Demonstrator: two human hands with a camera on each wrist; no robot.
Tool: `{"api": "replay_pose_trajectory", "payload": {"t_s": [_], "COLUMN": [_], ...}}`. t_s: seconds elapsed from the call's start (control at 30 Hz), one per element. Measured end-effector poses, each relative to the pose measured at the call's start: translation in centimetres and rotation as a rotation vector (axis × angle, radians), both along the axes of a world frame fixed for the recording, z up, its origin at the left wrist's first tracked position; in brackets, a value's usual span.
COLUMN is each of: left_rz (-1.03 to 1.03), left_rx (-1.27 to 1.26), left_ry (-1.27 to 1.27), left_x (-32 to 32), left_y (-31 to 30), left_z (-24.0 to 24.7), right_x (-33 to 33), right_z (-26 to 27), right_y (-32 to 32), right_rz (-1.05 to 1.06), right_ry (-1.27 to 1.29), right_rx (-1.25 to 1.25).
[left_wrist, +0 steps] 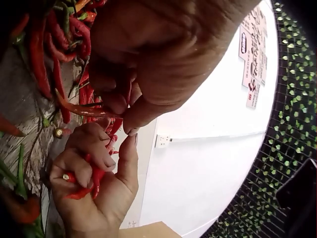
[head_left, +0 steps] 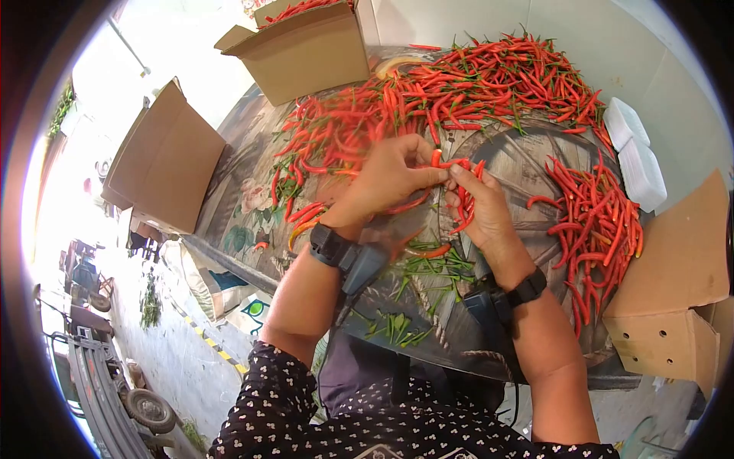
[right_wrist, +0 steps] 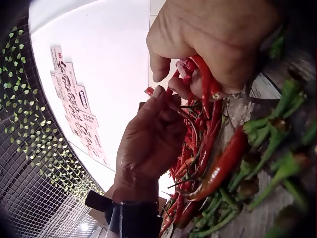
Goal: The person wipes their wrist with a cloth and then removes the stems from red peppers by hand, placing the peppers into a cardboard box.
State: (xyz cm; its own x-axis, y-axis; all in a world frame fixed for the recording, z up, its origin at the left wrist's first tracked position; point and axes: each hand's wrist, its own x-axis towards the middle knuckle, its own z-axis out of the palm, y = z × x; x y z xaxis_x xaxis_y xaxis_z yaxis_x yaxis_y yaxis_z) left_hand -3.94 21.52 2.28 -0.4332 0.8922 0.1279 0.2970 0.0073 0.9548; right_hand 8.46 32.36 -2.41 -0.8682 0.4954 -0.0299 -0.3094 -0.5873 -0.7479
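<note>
While the head view shows both hands above the table (head_left: 256,134), only the wrist views expose a pale, stemless chili end in the right hand (head_left: 485,214), whose curled fingers grip several red chilies (left_wrist: 97,179). The left hand (head_left: 391,177) pinches a slender chili (left_wrist: 84,109) over the table. The held chilies are glossy and tapered; green stems (head_left: 397,329) lie toward the table's near edge

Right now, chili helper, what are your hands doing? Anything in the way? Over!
Left hand holding a chili. Right hand gripping several red chilies. Nothing visibly blocking; loose green stems lie nearby.
</note>
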Motion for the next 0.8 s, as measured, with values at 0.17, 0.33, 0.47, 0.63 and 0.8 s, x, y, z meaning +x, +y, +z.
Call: {"api": "replay_pose_trajectory", "payload": {"t_s": [0.17, 0.33, 0.47, 0.63, 0.8], "left_rz": [-0.119, -0.211, -0.069, -0.088, -0.122], "left_rx": [0.03, -0.025, -0.054, -0.092, -0.143], "left_ry": [0.306, 0.022, 0.129, 0.181, 0.101], "left_x": [-0.4, -0.2, -0.7, -1.3, -1.2], "left_y": [0.3, -0.4, -0.5, -0.3, -1.1], "left_z": [-1.3, -0.1, 0.1, -0.5, 0.4], "right_x": [0.0, 0.2, 0.1, 0.0, -0.2], "right_z": [0.0, 0.9, -0.3, -0.4, -1.2], "right_y": [-0.9, -0.9, 0.6, 0.4, 0.8], "right_rz": [-0.003, -0.132, -0.092, -0.176, -0.151], "right_ry": [-0.034, -0.062, 0.053, 0.016, 0.049], "right_rx": [0.278, 0.021, -0.128, -0.115, -0.144]}}
